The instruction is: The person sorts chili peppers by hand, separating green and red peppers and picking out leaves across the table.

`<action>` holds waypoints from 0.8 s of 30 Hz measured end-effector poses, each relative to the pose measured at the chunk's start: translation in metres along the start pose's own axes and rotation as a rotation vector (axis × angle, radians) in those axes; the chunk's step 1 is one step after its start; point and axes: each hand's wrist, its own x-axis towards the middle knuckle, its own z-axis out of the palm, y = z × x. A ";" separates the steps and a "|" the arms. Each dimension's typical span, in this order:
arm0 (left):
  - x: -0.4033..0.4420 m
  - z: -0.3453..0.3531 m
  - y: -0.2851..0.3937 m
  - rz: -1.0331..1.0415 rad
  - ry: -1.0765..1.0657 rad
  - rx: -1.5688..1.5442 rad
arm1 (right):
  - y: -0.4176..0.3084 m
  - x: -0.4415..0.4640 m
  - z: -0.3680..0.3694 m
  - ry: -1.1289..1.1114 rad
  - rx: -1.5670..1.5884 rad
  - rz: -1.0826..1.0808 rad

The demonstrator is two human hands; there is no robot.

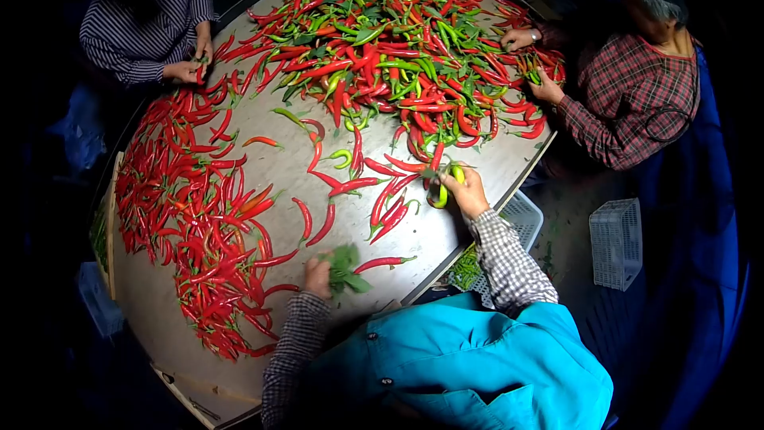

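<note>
Head cam: my left hand (318, 277) is curled mostly closed on some blurry leaves (346, 269) by the bench's (414, 239) near edge, right hand (468, 193) part closed, pinching green chillies (442, 193) near the right edge. Red chillies (203, 259) line the left edge, mixed heap (390, 56) further back, co-workers (147, 24) both sides, pale crate (616, 244) off to the right

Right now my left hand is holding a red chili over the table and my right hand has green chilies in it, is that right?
Not quite. The head view shows your left hand holding green leaves, not a red chili, over the table. Your right hand does have green chilies in it.
</note>
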 end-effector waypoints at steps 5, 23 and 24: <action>-0.031 0.094 0.026 0.242 -0.270 0.336 | -0.034 -0.046 0.035 -0.278 0.033 0.123; -0.019 0.088 -0.012 0.005 -0.103 -0.164 | -0.020 -0.110 0.096 -0.498 -0.041 0.031; -0.019 0.086 -0.014 0.006 -0.104 -0.165 | -0.020 -0.111 0.096 -0.553 -0.070 -0.029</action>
